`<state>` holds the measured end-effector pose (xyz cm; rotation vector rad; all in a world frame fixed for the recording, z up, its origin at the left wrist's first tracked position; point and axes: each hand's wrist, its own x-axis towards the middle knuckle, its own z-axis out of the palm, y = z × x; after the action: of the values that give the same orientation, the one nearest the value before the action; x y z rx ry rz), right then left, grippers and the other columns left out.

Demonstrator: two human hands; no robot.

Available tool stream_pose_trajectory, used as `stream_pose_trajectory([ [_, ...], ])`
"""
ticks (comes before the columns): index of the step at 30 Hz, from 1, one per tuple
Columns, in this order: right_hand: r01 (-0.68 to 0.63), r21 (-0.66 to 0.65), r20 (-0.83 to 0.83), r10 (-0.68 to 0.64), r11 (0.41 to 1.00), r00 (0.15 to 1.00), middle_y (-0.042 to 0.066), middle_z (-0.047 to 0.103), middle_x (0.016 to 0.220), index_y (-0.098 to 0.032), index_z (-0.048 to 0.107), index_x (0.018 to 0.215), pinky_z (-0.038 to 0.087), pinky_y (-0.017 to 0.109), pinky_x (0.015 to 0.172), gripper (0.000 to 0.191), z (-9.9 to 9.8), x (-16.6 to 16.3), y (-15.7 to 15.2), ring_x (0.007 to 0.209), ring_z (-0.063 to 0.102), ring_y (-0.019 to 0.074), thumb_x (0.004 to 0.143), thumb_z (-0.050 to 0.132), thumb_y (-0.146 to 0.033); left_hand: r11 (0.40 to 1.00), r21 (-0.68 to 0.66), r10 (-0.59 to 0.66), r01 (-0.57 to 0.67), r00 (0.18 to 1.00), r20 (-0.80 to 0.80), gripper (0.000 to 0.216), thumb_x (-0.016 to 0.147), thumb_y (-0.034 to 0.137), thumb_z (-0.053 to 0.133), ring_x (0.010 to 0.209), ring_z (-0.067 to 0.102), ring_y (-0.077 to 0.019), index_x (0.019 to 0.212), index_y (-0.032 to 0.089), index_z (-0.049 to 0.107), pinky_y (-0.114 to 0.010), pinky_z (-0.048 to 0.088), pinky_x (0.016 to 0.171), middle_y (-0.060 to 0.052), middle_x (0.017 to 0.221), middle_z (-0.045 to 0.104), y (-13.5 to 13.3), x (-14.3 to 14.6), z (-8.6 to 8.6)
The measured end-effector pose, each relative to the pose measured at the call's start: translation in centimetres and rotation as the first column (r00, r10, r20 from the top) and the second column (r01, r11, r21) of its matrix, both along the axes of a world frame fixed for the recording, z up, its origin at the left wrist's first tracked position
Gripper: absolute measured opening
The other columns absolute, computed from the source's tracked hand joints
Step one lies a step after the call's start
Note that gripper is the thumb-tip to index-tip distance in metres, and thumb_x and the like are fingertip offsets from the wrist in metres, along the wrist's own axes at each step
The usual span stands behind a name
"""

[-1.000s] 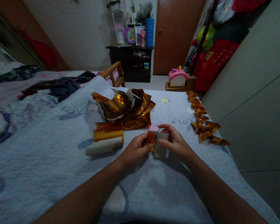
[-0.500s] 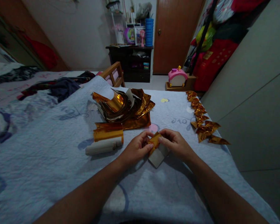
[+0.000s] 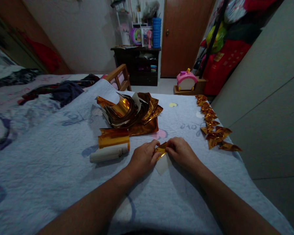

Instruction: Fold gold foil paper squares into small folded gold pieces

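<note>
A small sheet of gold foil paper [image 3: 162, 160], white on its back, lies on the pale blue bedspread [image 3: 51, 163] between my hands. My left hand [image 3: 143, 157] pinches its gold folded edge from the left. From the right, my right hand [image 3: 180, 150] pinches the same edge, fingers pressed down on the fold. A pile of loose gold foil sheets [image 3: 131, 112] lies just beyond my hands. A rolled gold sheet [image 3: 114, 137] and a white tube [image 3: 109, 154] lie to the left of my left hand.
A row of several folded gold pieces [image 3: 212, 125] runs along the bed's right edge by a pale wall panel [image 3: 267, 98]. Dark clothes [image 3: 63, 89] lie at the far left. Beyond the bed stand a wooden chair [image 3: 119, 78], a dark cabinet [image 3: 137, 65] and a pink toy house [image 3: 186, 80].
The foil sheet, held up between my hands a second ago, has been lowered flat onto the bedspread. Both hands have come down and now press on its folded gold edge.
</note>
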<state>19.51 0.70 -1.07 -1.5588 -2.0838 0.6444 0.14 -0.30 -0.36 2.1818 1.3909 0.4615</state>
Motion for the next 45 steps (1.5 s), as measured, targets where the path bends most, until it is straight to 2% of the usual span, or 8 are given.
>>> stream_pose_trajectory([
  [4, 0.008, 0.058, 0.079, -0.013, 0.998, 0.997, 0.006, 0.065, 0.085, -0.018, 0.067, 0.081, 0.038, 0.034, 0.079, 0.007, -0.9, -0.2, 0.2, 0.085, 0.054, 0.0208, 0.086, 0.062, -0.014, 0.993, 0.109, -0.045, 0.051, 0.998, -0.054, 0.023, 0.092, 0.023, 0.061, 0.103, 0.059, -0.0253, 0.115, 0.021, 0.06, -0.036, 0.046, 0.087, -0.007, 0.107, 0.066, 0.2, -0.1, -0.5],
  [7, 0.008, 0.073, 0.059, -0.012, 0.997, 0.998, 0.006, 0.064, 0.087, -0.018, 0.067, 0.083, 0.037, 0.034, 0.081, 0.007, -1.0, -0.3, 0.2, 0.087, 0.054, 0.0212, 0.085, 0.062, -0.013, 0.989, 0.131, -0.057, 0.064, 0.997, -0.059, 0.026, 0.091, 0.021, 0.062, 0.109, 0.056, -0.0262, 0.117, 0.022, 0.061, -0.037, 0.047, 0.091, -0.007, 0.111, 0.063, 0.3, -0.2, -0.7],
  [11, 0.007, 0.078, -0.01, -0.007, 0.997, 1.0, 0.005, 0.065, 0.09, -0.019, 0.067, 0.085, 0.037, 0.034, 0.082, 0.008, -0.7, -0.5, 0.2, 0.09, 0.054, 0.0218, 0.084, 0.063, -0.012, 0.99, 0.136, -0.029, 0.032, 0.999, -0.022, 0.027, 0.09, 0.019, 0.063, 0.107, 0.056, -0.0255, 0.117, 0.021, 0.058, -0.038, 0.047, 0.091, -0.007, 0.111, 0.063, 0.4, -0.2, -0.7],
  [15, 0.025, 0.07, -0.065, -0.021, 0.997, 0.998, 0.004, 0.067, 0.086, -0.02, 0.067, 0.084, 0.036, 0.035, 0.08, 0.004, -0.4, -1.0, 0.2, 0.087, 0.054, 0.0215, 0.087, 0.065, -0.016, 0.992, 0.126, -0.018, 0.02, 1.0, -0.014, 0.016, 0.091, 0.021, 0.063, 0.1, 0.056, -0.0244, 0.106, 0.02, 0.058, -0.037, 0.046, 0.086, -0.005, 0.102, 0.063, 0.5, 0.0, -0.6],
  [20, 0.099, 0.075, -0.044, -0.096, 0.992, 0.994, 0.004, 0.067, 0.081, -0.02, 0.066, 0.081, 0.035, 0.035, 0.078, 0.005, -0.4, -1.6, 0.2, 0.082, 0.054, 0.0213, 0.086, 0.066, -0.019, 0.99, 0.139, -0.014, 0.017, 1.0, -0.023, 0.006, 0.092, 0.023, 0.062, 0.098, 0.056, -0.0235, 0.096, 0.02, 0.059, -0.036, 0.045, 0.083, -0.004, 0.099, 0.063, 0.6, 0.1, -0.6],
  [26, 0.11, 0.091, 0.023, -0.112, 0.99, 0.993, 0.004, 0.067, 0.082, -0.019, 0.064, 0.081, 0.032, 0.035, 0.077, 0.005, -0.7, -1.7, 0.3, 0.084, 0.053, 0.0222, 0.084, 0.065, -0.015, 0.985, 0.158, -0.056, 0.066, 0.996, -0.067, 0.014, 0.096, 0.029, 0.06, 0.102, 0.055, -0.0241, 0.107, 0.022, 0.065, -0.036, 0.046, 0.087, -0.005, 0.103, 0.062, 0.5, 0.0, -0.9],
  [38, -0.061, 0.081, -0.011, 0.062, 0.995, 0.998, 0.003, 0.065, 0.085, -0.021, 0.065, 0.081, 0.031, 0.034, 0.079, 0.013, -0.8, -0.6, 0.4, 0.088, 0.052, 0.0216, 0.084, 0.059, -0.009, 0.99, 0.135, -0.044, 0.05, 0.998, -0.047, 0.009, 0.094, 0.028, 0.062, 0.1, 0.056, -0.0237, 0.099, 0.021, 0.066, -0.036, 0.045, 0.086, -0.005, 0.1, 0.063, 0.7, 0.0, -0.7],
  [45, -0.12, 0.107, 0.009, 0.12, 0.987, 0.993, 0.004, 0.064, 0.088, -0.02, 0.068, 0.082, 0.031, 0.034, 0.081, 0.013, -0.7, -0.5, 0.2, 0.092, 0.051, 0.0223, 0.087, 0.062, -0.01, 0.991, 0.132, -0.033, 0.037, 0.999, -0.034, 0.009, 0.095, 0.028, 0.062, 0.096, 0.054, -0.0233, 0.095, 0.02, 0.061, -0.035, 0.043, 0.083, -0.005, 0.098, 0.063, 0.7, 0.0, -1.0],
])
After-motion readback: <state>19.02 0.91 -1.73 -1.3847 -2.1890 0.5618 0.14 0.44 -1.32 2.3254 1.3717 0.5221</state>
